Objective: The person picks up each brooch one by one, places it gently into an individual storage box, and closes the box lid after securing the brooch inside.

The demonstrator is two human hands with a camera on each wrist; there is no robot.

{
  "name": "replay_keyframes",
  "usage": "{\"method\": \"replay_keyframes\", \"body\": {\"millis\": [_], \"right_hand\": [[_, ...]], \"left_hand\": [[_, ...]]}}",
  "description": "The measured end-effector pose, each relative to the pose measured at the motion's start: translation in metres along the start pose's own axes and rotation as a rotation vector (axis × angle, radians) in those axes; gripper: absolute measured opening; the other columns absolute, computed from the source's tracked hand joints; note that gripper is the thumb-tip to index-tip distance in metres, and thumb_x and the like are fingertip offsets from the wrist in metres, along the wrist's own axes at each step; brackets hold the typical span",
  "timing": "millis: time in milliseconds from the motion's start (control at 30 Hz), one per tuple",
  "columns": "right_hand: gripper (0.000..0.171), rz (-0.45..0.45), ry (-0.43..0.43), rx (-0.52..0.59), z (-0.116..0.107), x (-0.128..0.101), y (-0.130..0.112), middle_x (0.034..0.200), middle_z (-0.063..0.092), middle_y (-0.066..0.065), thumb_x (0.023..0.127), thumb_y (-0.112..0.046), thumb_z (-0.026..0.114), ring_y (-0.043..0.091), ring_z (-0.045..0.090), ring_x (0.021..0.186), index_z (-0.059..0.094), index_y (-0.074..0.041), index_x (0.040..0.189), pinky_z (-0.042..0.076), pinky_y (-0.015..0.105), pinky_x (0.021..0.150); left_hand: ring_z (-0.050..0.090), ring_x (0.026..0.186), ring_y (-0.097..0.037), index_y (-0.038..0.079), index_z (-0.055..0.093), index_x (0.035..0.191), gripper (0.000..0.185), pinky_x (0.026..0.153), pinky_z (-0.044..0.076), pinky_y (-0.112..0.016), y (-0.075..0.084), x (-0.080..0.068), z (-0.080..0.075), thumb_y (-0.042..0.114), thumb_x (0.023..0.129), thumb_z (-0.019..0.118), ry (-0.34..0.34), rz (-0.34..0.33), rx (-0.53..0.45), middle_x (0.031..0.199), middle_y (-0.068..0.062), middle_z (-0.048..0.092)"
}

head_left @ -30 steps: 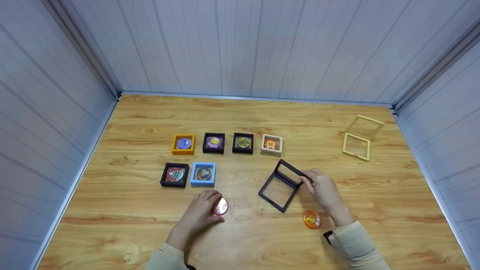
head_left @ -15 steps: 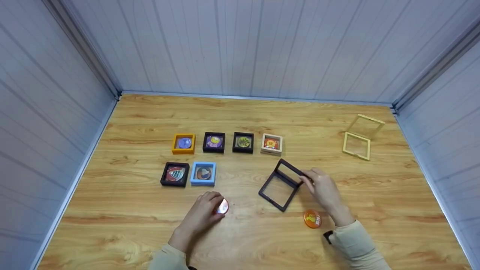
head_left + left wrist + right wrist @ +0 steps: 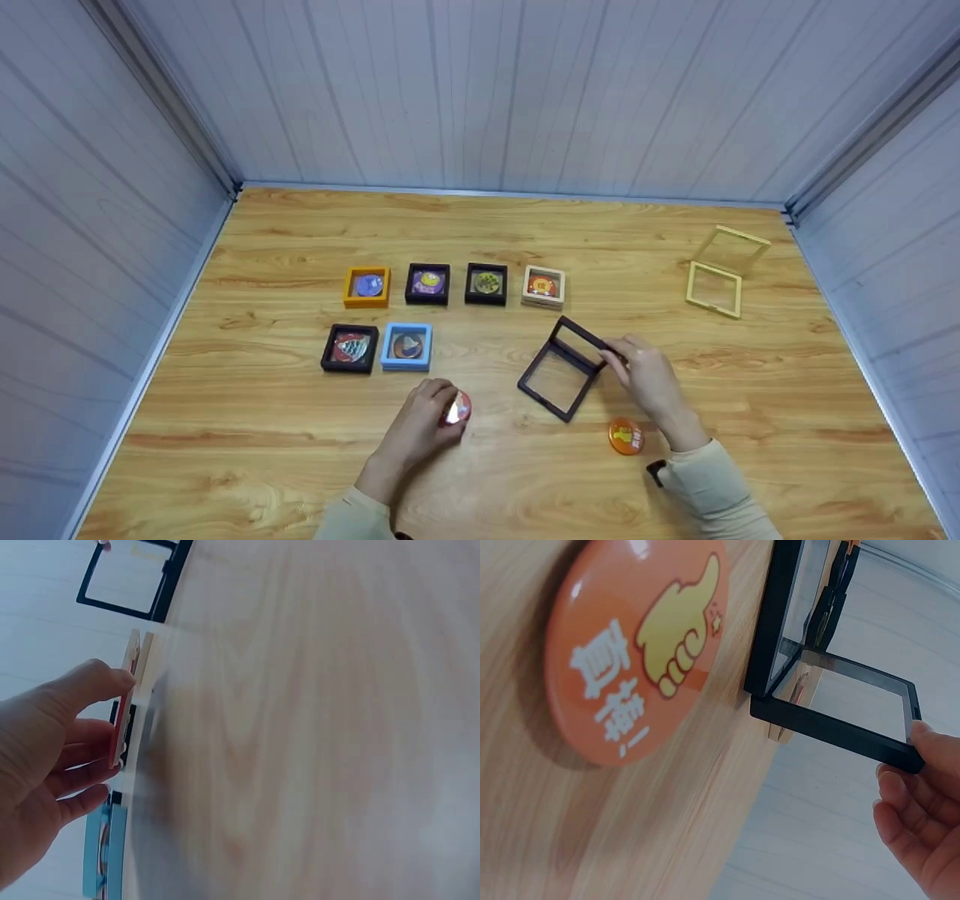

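Note:
My left hand pinches a round red badge just above the wooden table; the left wrist view shows the badge edge-on between thumb and fingers. My right hand holds the raised lid of an open black frame box at its right corner. In the right wrist view the fingertips grip the black lid. An orange badge with a yellow pointing hand lies flat near my right wrist, large in the right wrist view.
Several closed frame boxes with badges stand in two rows: orange, two black, cream, then black and blue. An open yellow frame box sits at the far right. Grey panel walls enclose the table.
My left hand has carried the red badge a little to the right, toward the open black box. The right hand stays on the lid.

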State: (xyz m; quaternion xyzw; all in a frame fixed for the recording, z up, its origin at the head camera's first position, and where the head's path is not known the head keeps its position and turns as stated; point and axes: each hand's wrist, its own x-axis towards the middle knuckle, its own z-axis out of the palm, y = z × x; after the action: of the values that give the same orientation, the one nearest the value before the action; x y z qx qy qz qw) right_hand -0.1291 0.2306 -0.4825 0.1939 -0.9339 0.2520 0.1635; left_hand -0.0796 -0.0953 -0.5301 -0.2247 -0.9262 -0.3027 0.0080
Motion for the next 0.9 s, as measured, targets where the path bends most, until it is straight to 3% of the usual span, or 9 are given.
{"method": "replay_keyframes", "body": {"millis": [267, 433, 700, 900], "right_hand": [[0.014, -0.004, -0.007, -0.001, 0.000, -0.001, 0.000, 0.073, 0.059, 0.006, 0.078, -0.008, 0.066, 0.012, 0.053, 0.058, 0.067, 0.002, 0.088, 0.044, 0.023, 0.048], [0.014, 0.002, -0.009, 0.005, 0.000, -0.001, 0.000, 0.073, 0.060, 0.006, 0.078, -0.008, 0.066, 0.013, 0.053, 0.059, 0.067, 0.002, 0.088, 0.045, 0.024, 0.049], [0.015, -0.003, 0.007, 0.015, 0.000, -0.002, -0.001, 0.075, 0.060, 0.008, 0.078, -0.007, 0.066, 0.015, 0.055, 0.060, 0.067, 0.003, 0.088, 0.046, 0.026, 0.050], [0.014, -0.010, 0.032, -0.001, 0.001, -0.002, 0.000, 0.076, 0.061, 0.008, 0.078, -0.009, 0.066, 0.015, 0.056, 0.060, 0.067, 0.002, 0.088, 0.046, 0.028, 0.050]], "left_hand": [[0.048, 0.098, -0.022, -0.002, 0.059, 0.105, 0.041, 0.086, 0.040, -0.037, 0.012, 0.013, 0.009, 0.023, 0.074, 0.069, 0.047, 0.014, 0.002, 0.105, -0.010, 0.053], [0.048, 0.098, -0.022, -0.002, 0.059, 0.104, 0.040, 0.086, 0.040, -0.037, 0.019, 0.023, 0.014, 0.023, 0.074, 0.068, 0.040, 0.026, -0.017, 0.106, -0.011, 0.053], [0.049, 0.094, -0.023, -0.003, 0.060, 0.100, 0.038, 0.084, 0.040, -0.034, 0.029, 0.043, 0.023, 0.022, 0.072, 0.069, 0.092, 0.139, 0.021, 0.100, -0.011, 0.054], [0.049, 0.093, -0.022, -0.001, 0.060, 0.099, 0.037, 0.084, 0.040, -0.033, 0.038, 0.057, 0.032, 0.022, 0.072, 0.069, 0.079, 0.165, 0.028, 0.100, -0.009, 0.054]]}}
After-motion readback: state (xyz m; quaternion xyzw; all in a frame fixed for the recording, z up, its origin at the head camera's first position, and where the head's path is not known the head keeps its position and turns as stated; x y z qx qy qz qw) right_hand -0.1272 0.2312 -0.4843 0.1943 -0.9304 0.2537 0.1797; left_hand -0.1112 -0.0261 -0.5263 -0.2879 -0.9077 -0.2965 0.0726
